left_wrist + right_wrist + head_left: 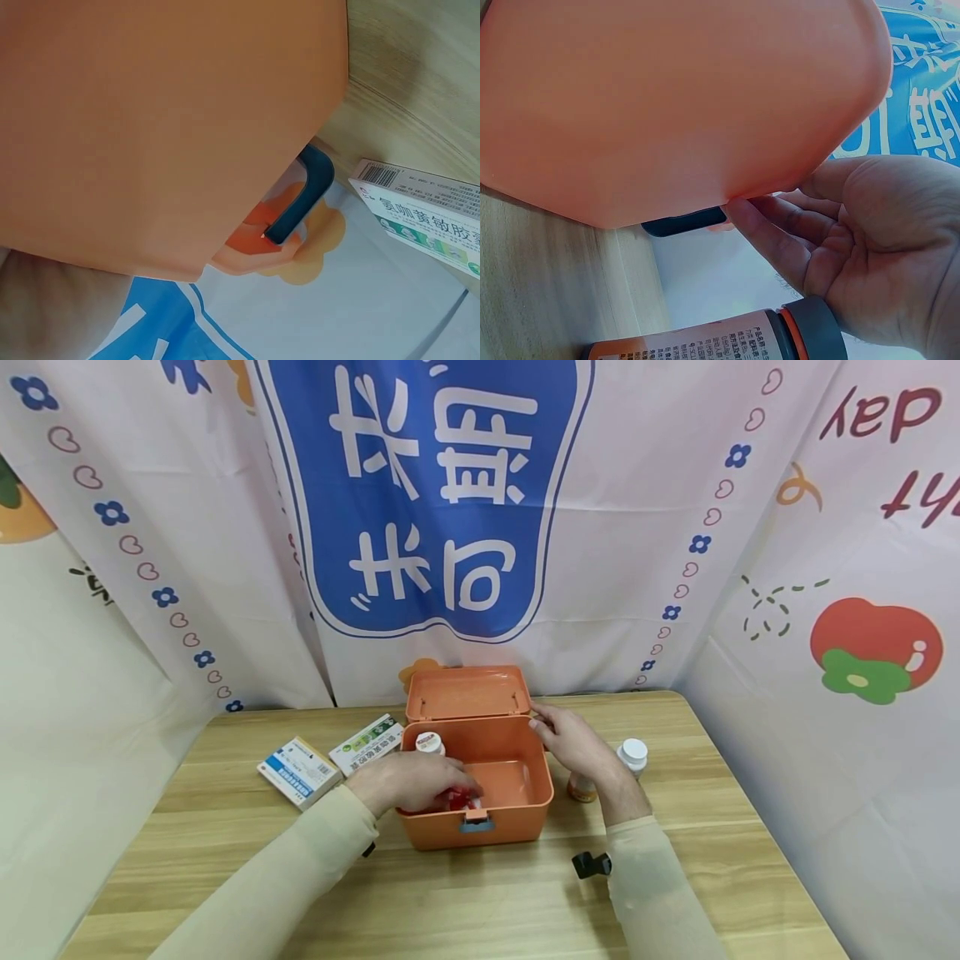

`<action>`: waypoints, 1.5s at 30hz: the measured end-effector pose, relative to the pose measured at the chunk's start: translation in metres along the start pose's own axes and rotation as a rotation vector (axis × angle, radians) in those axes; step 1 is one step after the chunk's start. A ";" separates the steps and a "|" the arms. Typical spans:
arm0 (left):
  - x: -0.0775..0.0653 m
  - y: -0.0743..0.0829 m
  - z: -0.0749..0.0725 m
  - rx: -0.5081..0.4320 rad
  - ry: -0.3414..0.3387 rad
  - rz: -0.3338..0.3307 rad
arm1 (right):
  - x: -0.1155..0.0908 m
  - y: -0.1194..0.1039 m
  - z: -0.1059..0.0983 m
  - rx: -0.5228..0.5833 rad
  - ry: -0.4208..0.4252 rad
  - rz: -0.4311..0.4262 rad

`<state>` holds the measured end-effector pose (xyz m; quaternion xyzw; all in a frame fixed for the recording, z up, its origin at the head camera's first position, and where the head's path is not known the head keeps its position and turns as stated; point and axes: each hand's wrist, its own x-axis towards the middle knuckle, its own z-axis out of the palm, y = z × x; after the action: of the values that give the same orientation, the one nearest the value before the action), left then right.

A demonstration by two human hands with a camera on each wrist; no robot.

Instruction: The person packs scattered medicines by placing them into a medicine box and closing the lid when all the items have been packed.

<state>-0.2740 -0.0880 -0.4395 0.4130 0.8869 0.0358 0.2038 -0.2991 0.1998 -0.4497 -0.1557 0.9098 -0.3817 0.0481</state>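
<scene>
An orange plastic box [480, 831] stands on the table with its lid [468, 693] raised at the back. My left hand [416, 779] reaches over the near left rim into it. Its fingers curl over a red-and-white item [460, 798], mostly hidden, whose kind I cannot tell. Behind that hand, a white-capped bottle [430, 742] stands inside the box. My right hand [576, 743] grips the box's back right corner; in the right wrist view its thumb and fingers [769, 238] pinch the rim. In the left wrist view the box wall [150, 135] hides the left fingers.
Left of the orange box lie a blue-and-white medicine carton [298, 771] and a green-and-white capsule carton [366, 743]. Beside the right forearm stand a white-capped bottle [633, 754] and an orange-labelled bottle [581, 787], partly hidden. A printed curtain [637, 568] hangs behind the wooden table [480, 910].
</scene>
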 end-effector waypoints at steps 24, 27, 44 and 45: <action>-0.003 0.001 -0.006 -0.038 0.084 0.078 | -0.002 -0.003 -0.002 0.003 -0.010 0.020; -0.006 0.000 -0.010 -0.058 0.105 0.069 | -0.002 -0.003 -0.002 0.004 -0.011 0.019; -0.034 -0.005 -0.035 -0.176 0.251 0.085 | -0.002 -0.003 -0.002 0.011 -0.010 0.014; -0.035 -0.006 -0.035 -0.178 0.265 0.093 | -0.002 -0.003 -0.002 0.010 -0.009 0.014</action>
<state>-0.2717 -0.1142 -0.3969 0.4254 0.8793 0.1777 0.1192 -0.2965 0.1999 -0.4468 -0.1510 0.9086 -0.3854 0.0557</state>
